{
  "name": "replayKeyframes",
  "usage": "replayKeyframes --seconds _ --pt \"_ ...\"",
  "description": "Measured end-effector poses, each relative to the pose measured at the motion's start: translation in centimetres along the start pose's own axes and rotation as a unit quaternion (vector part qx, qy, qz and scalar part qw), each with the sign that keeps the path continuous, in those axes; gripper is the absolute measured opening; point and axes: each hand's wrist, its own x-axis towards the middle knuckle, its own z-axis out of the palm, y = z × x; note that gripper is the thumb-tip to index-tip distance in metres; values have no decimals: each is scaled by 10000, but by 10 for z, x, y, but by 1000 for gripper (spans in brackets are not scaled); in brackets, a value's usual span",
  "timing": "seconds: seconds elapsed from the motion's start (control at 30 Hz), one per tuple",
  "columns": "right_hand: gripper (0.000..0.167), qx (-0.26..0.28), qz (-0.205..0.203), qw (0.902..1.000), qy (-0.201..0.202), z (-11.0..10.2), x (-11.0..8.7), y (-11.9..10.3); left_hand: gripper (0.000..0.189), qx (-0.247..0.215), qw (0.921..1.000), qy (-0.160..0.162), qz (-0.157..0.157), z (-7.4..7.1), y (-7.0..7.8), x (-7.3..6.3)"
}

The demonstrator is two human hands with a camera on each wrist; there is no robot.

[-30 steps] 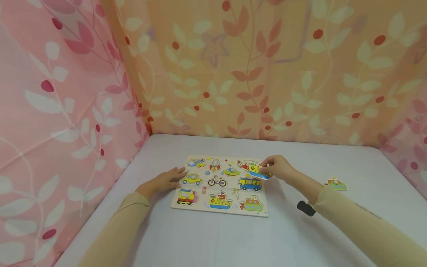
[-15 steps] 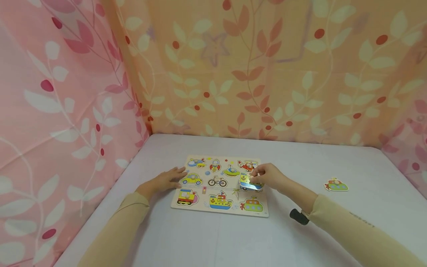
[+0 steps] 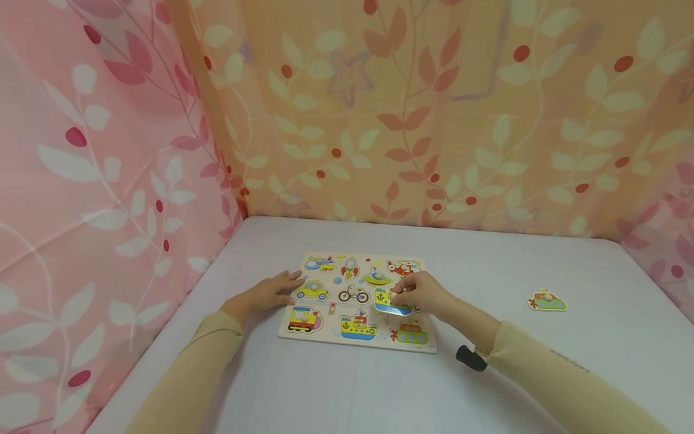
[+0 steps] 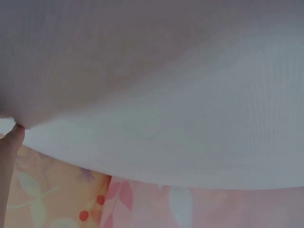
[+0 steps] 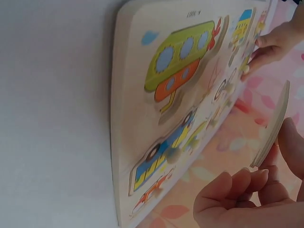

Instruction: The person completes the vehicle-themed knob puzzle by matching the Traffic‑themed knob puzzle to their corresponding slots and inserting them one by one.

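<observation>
A wooden peg puzzle board (image 3: 325, 340) with vehicle pictures lies flat on the table. My right hand (image 3: 425, 292) pinches a ship puzzle piece (image 3: 384, 300), raised above the board and partly covering the bus piece. In the right wrist view the ship piece (image 5: 275, 126) appears nearly edge-on, apart from the board. My left hand (image 3: 269, 291) rests at the board's left edge beside the car piece (image 3: 312, 291), its fingers extended. Near the board's front are a ship-shaped recess (image 3: 358, 327) and a submarine-shaped recess (image 3: 411, 333), both with printed pictures.
A loose submarine piece (image 3: 547, 301) lies on the white tabletop (image 3: 488, 259) to the right. Several other knobbed pieces, such as the train (image 3: 302, 320), sit in the board. Leaf-patterned curtains (image 3: 325, 132) surround the table. A black object (image 3: 471, 358) is at my right wrist.
My right hand has carried the ship piece left and toward the board's front, from beside the helicopter, over the bus, to just left of it. My left hand has stayed put.
</observation>
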Motion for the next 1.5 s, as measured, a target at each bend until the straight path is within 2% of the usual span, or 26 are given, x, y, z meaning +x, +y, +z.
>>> replayKeyframes --seconds 0.43,0.93,1.2,1.5 --pt "10 250 180 9993 -231 29 1 -1 59 -87 9996 -59 -275 -1 2 5" --pt "10 68 279 9987 -412 65 8 -6 60 -96 9996 -62 -276 -1 0 6" --pt "12 -145 296 9985 -440 74 8 -11 58 -68 9999 -16 -151 0 -1 6" --pt "14 -404 231 9981 -403 77 6 -19 59 -94 9998 -44 -158 0 -2 6"
